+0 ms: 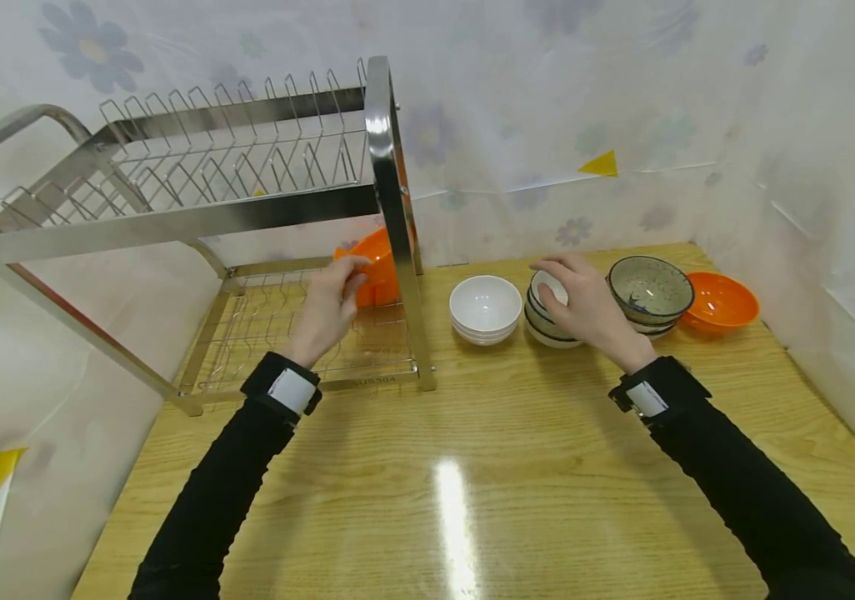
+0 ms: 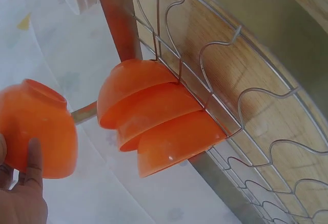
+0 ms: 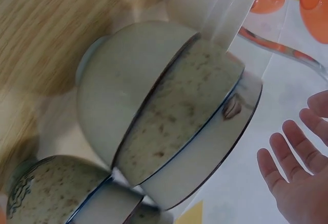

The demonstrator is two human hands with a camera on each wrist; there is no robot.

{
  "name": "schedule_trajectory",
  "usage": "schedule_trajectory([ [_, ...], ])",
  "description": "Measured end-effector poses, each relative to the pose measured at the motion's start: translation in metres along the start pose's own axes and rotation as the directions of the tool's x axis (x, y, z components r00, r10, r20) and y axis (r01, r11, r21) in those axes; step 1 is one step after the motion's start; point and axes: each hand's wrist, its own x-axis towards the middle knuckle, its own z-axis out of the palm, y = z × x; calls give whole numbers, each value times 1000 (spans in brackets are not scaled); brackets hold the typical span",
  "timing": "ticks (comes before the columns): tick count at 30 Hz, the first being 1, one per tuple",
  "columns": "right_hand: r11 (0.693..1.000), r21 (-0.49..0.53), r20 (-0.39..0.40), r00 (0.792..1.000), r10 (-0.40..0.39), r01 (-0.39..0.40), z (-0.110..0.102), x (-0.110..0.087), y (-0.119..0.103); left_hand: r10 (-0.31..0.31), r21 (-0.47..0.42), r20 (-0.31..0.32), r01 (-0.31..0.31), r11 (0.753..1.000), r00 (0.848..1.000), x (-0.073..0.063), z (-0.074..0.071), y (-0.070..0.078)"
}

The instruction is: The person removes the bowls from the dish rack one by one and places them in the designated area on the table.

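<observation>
My left hand point(image 1: 325, 304) grips an orange bowl point(image 2: 43, 126) between thumb and fingers, tilted on its side inside the rack's lower level. Beside it, three more orange bowls point(image 2: 169, 134) lean in a row in the wire slots of the metal dish rack point(image 1: 405, 275). My right hand point(image 1: 585, 300) hovers over a stack of bowls point(image 1: 543, 321), its fingers apart and slightly bent. In the right wrist view that stack shows a speckled grey-green bowl point(image 3: 179, 111) between paler ones, and the hand stays apart from the rims.
White bowls point(image 1: 485, 307) stand nested between the rack and the right hand's stack. Farther right are a stack of speckled bowls point(image 1: 650, 292) and an orange bowl point(image 1: 722, 302). Wire slots point(image 1: 232, 158) line the rack's upper level. The wooden table point(image 1: 517, 467) meets curtained walls behind and at the right.
</observation>
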Motion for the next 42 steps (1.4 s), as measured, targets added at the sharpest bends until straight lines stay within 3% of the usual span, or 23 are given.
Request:
schedule_trajectory([
  [6, 998, -2, 19, 998, -56, 56, 10, 12, -17, 74, 35, 41, -75, 997, 996, 1, 5, 2],
  [11, 992, 55, 27, 993, -118, 116, 24, 23, -33, 77, 54, 92, -82, 995, 993, 2, 7, 7],
  [17, 969, 67, -5, 971, -237, 237, 42, 37, -48, 109, 79, 134, -120, 990, 985, 2, 11, 11],
  [25, 949, 52, 14, 950, -313, 312, 50, 49, -62, 194, 76, 160, -208, 975, 968, 4, 18, 13],
  [31, 945, 81, 59, 945, -321, 316, 52, 51, -68, 215, 65, 162, -228, 972, 963, 4, 21, 14],
  [42, 942, 72, 18, 944, -329, 327, 54, 51, -67, 228, 64, 166, -241, 968, 959, 3, 23, 14],
])
